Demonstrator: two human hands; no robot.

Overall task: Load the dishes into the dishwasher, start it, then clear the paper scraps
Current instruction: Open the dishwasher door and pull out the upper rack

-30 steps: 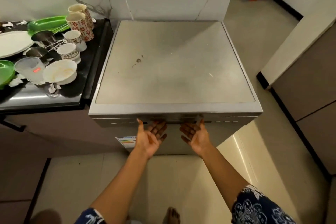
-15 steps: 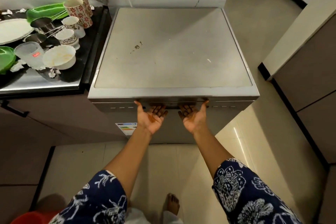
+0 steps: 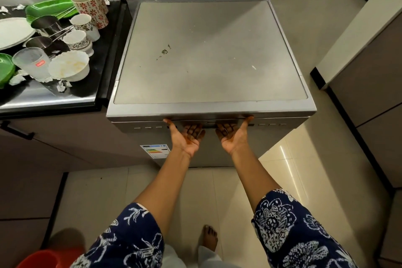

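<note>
Steel-grey dishwasher [image 3: 208, 54] straight ahead: my left hand [image 3: 186, 137] and right hand [image 3: 232, 137], palms up, curl their fingers under its door lip [image 3: 208, 118], thumbs on the edge. Dishes [image 3: 65, 50] sit well left of the left hand. An uneven pull could let the door slip free and drop hard.

Inspector: Count at ten o'clock?
Clerk: Two tall flowered cups [image 3: 90, 10], two short patterned cups [image 3: 76, 42], two steel cups [image 3: 44, 25], two green plates [image 3: 51, 7], one white plate [image 3: 13, 30], one white bowl [image 3: 68, 66], one frosted tumbler [image 3: 30, 62].
Inspector: And paper scraps [image 3: 61, 87]?
Clerk: At least four there; some too small to tell.
Inspector: Elsewhere?
Clerk: One dishwasher [image 3: 208, 50] at twelve o'clock; one red bucket [image 3: 41, 259] at seven o'clock; one bare foot [image 3: 210, 239] at six.
</note>
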